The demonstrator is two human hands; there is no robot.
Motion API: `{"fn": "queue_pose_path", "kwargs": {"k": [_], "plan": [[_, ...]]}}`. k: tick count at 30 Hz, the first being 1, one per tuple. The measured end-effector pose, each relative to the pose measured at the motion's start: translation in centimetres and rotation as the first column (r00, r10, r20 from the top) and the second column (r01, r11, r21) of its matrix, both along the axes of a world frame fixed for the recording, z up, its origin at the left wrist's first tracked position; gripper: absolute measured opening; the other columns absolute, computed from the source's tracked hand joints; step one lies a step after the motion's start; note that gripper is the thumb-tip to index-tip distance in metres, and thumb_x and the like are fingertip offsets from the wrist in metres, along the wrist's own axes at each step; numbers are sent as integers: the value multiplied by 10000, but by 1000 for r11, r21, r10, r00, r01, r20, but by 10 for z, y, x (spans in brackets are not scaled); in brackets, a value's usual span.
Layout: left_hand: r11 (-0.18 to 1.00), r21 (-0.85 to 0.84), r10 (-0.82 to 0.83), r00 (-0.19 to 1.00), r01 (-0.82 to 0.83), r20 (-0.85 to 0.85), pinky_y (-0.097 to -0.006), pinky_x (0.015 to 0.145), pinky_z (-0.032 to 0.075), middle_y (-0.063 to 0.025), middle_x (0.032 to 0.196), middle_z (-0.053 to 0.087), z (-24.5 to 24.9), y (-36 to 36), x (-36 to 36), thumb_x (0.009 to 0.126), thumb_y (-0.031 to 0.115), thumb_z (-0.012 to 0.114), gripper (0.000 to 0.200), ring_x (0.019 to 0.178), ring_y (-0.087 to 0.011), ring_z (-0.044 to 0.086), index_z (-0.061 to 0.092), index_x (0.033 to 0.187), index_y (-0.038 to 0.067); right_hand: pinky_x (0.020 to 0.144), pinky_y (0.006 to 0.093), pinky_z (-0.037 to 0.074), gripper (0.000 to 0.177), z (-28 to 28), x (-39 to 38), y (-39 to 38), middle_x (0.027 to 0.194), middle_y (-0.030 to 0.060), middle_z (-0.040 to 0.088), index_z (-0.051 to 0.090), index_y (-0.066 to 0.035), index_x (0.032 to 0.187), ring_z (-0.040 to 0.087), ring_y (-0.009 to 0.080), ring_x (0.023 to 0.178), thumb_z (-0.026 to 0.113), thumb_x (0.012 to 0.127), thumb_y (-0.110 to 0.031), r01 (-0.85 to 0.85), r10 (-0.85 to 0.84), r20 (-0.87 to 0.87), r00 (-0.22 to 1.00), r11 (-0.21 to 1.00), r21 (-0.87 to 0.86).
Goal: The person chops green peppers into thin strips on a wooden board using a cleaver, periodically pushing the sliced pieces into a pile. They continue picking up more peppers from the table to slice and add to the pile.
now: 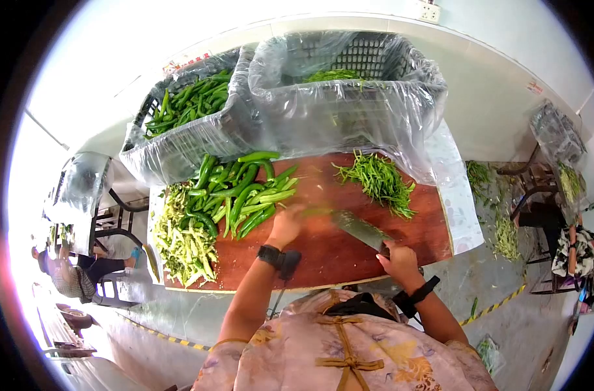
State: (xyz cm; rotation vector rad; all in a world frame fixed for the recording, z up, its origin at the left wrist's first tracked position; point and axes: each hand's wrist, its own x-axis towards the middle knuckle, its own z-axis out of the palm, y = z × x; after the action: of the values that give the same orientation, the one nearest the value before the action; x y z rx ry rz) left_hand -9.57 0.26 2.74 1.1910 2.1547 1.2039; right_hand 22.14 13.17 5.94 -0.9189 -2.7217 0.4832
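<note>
My right hand (399, 262) is closed round the handle of a wide-bladed knife (359, 228), whose blade points up and left over the red-brown board (329, 264). Left of the blade, my left hand (288, 225) is bent over the board, its fingers smeared by motion near a blurred green piece (318, 212). Beside that hand lie whole and split green peppers (245, 189). Pale seedy pepper cores (186, 241) form a heap at the board's left edge. Thin green strips (380, 182) are piled at the back right.
Behind the board stand a plastic-lined crate of green peppers (196, 101) and a larger lined crate (349, 104) with cut greens inside. One person (72, 267) sits at far left, another (574, 251) at far right. Chairs and scraps (505, 234) are on the floor.
</note>
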Motion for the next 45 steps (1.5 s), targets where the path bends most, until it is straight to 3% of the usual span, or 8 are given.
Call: {"fn": "queue_pose_path", "kwargs": {"k": [1, 9, 15, 19, 23, 25, 28, 45], "plan": [[983, -182, -8, 988, -20, -152, -413, 759, 496, -183, 1002, 626, -1, -6, 4, 805, 117, 553, 204, 902, -349, 603, 630, 988, 72, 599, 451, 477, 371, 2, 2, 0, 727, 180, 627, 589, -45, 1022, 612, 361, 680, 675, 739, -269, 8, -8, -7, 1000, 1000, 7], [982, -27, 148, 857, -185, -494, -423, 803, 461, -167, 962, 607, 9, -15, 18, 771, 99, 570, 196, 926, -367, 559, 634, 953, 64, 649, 484, 471, 297, 14, 13, -4, 748, 196, 626, 619, -72, 972, 606, 393, 723, 612, 796, -311, 135, -140, -10, 990, 967, -216], [995, -7, -86, 829, 98, -552, -439, 818, 424, -141, 991, 549, 21, 8, 48, 756, 108, 572, 237, 923, -350, 506, 599, 982, 43, 642, 492, 466, 268, 15, 19, -9, 740, 200, 623, 621, -65, 933, 601, 402, 713, 590, 817, -304, 162, -171, -26, 985, 963, -215], [945, -311, -296, 678, 104, -673, -442, 834, 405, -119, 1030, 527, -4, 13, 68, 758, 275, 631, 404, 988, -315, 478, 570, 1088, 52, 637, 495, 461, 263, 14, 23, -12, 718, 206, 616, 612, -49, 899, 596, 409, 695, 558, 845, -300, 176, -187, -25, 982, 955, -240], [982, -155, -186, 731, 110, -656, -444, 853, 397, -105, 1020, 528, -2, 10, 80, 753, 344, 638, 476, 992, -298, 475, 563, 1128, 62, 635, 498, 458, 269, 16, 24, -14, 704, 216, 608, 595, -32, 863, 593, 413, 689, 537, 861, -295, 175, -187, -23, 982, 953, -245], [881, -418, -428, 751, 221, -504, -424, 911, 366, -102, 1141, 508, 7, 12, 83, 821, 392, 559, 533, 1101, -278, 447, 482, 1246, 80, 634, 501, 455, 281, 15, 24, -14, 699, 226, 605, 574, -17, 828, 592, 415, 691, 526, 868, -291, 189, -192, 7, 981, 958, -215], [891, -283, -452, 640, 354, -621, -426, 926, 359, -91, 1161, 511, -4, 3, 107, 822, 395, 557, 539, 1109, -269, 451, 479, 1255, 85, 644, 503, 457, 286, 11, 23, -12, 700, 231, 605, 571, -13, 826, 592, 419, 690, 521, 871, -291, 182, -184, 11, 983, 964, -192], [889, -285, -457, 664, 358, -592, -446, 915, 354, -62, 1208, 503, 18, 9, 117, 840, 330, 537, 384, 1127, -253, 447, 548, 1176, 144, 590, 486, 463, 211, 19, -16, -40, 651, 181, 598, 579, -47, 921, 595, 371, 628, 524, 857, -241, 62, -54, 154, 987, 997, -44]]}}
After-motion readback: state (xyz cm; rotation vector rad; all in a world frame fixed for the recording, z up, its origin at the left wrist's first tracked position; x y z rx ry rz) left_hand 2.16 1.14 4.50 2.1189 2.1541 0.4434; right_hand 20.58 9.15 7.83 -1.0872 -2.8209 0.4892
